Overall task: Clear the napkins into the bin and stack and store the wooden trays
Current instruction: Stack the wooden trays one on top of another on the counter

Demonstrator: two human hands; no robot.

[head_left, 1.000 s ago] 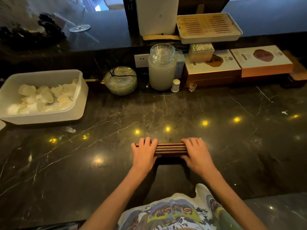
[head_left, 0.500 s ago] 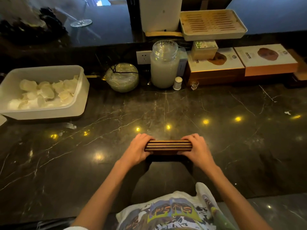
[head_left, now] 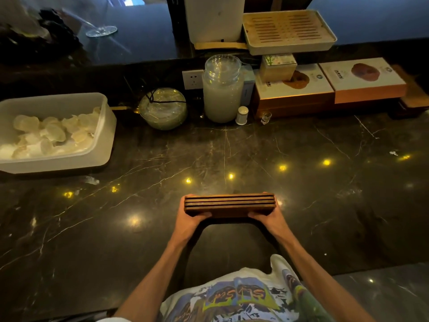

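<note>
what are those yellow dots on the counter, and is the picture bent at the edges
Head view: the yellow dots are small lights reflected as glare in the glossy dark marble counter, with one softer white glare patch left of the stacked wooden trays. The scene is dim and warm. Wide-angle distortion bows the counter's back edge and the white bin. The trays and both hands look sharp.

Dark brown trays [head_left: 229, 203], black veined counter [head_left: 301, 182]

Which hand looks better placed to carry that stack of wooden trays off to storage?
Neither alone: the left hand and right hand each grip one end of the tray stack. Probably both should carry it together.
</note>
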